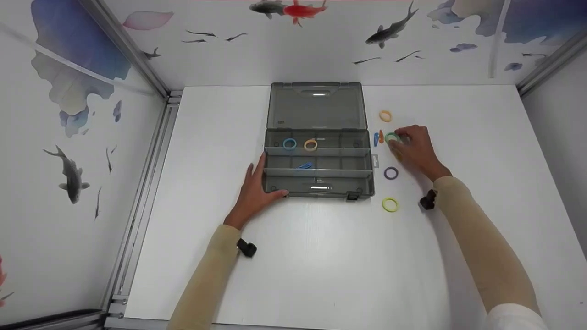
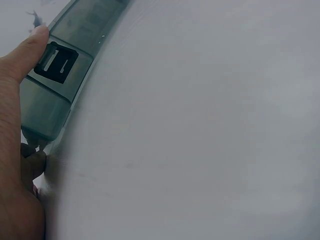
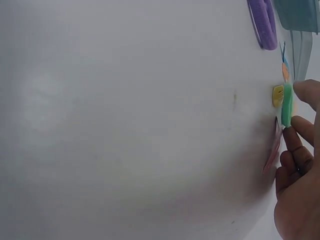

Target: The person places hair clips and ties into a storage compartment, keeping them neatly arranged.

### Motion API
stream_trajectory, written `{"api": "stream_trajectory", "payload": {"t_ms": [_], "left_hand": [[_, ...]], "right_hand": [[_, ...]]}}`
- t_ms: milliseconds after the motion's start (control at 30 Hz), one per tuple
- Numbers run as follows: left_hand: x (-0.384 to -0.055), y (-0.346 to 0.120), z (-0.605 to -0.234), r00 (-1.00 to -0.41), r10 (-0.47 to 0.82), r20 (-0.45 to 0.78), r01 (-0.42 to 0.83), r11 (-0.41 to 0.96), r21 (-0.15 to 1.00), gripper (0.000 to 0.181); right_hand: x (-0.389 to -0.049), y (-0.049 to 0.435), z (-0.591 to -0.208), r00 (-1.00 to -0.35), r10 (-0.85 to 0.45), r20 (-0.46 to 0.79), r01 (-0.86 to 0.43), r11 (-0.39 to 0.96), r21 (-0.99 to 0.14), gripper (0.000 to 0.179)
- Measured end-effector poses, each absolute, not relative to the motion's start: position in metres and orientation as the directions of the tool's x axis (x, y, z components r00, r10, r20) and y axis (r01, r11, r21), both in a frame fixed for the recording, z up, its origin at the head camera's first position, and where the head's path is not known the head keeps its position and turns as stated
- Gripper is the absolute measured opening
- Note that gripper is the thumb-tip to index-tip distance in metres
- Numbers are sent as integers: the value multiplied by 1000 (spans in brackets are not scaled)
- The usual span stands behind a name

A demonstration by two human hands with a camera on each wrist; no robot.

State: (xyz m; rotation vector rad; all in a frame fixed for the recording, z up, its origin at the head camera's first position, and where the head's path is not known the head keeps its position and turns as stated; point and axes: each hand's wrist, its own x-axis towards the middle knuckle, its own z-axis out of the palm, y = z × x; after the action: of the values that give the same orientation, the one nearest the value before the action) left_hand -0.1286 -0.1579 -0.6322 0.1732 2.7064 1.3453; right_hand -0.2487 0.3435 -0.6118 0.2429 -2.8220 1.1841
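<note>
My left hand (image 1: 253, 192) rests against the front left corner of a grey see-through storage box (image 1: 302, 188), thumb along the front and fingers spread along the left side. Right of the box, my right hand (image 1: 419, 145) pinches a green hair tie (image 3: 287, 105) between thumb and fingers, close over the table. Near it lie a blue hair clip (image 1: 376, 139), an orange hair clip (image 1: 381, 136), a yellow clip (image 3: 276, 96) and a reddish clip (image 3: 272, 150). Inside the box are a blue hair tie (image 1: 284, 146), a pale orange hair tie (image 1: 305, 146) and a blue clip (image 1: 304, 166).
The box's lid (image 1: 316, 107) lies folded back towards the rear wall. Right of the box, an orange hair tie (image 1: 380, 118) lies at the back, with a purple hair tie (image 1: 385, 175) and a yellow-green hair tie (image 1: 384, 207) towards the front. Walls border the white table (image 1: 321, 266).
</note>
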Motion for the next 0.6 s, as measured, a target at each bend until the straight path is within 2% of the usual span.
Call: {"api": "stream_trajectory", "payload": {"t_ms": [600], "left_hand": [[-128, -160, -633, -987, 152, -58, 44, 592, 805, 128]], "right_hand": [[-248, 345, -619, -991, -104, 83, -133, 738, -662, 45]]}}
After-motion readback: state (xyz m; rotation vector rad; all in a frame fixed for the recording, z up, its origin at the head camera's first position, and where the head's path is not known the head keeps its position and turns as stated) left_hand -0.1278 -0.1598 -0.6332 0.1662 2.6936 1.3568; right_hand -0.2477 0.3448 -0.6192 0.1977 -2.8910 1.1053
